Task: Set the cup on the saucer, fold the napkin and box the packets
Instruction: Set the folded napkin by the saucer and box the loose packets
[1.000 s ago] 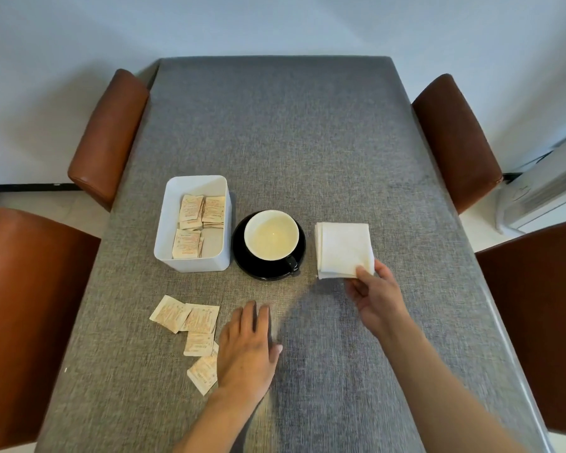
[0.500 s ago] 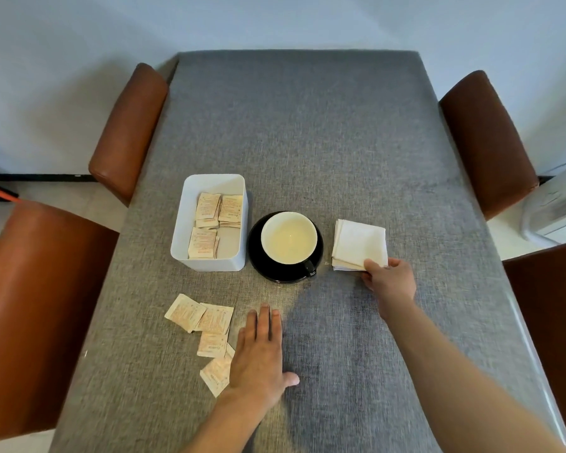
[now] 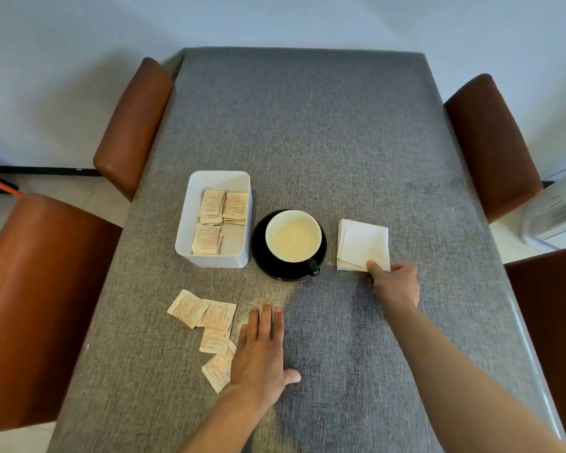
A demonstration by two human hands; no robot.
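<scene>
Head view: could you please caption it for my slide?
Right hand pinches folded napkin beside cup on saucer.

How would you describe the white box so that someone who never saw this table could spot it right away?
Start at the grey table and find the black saucer with the cup near its middle. The white box stands just left of that saucer, close beside it. It is the only open, straight-walled container there, and some packets lie inside it, while other packets lie loose on the cloth nearer the person.
</scene>
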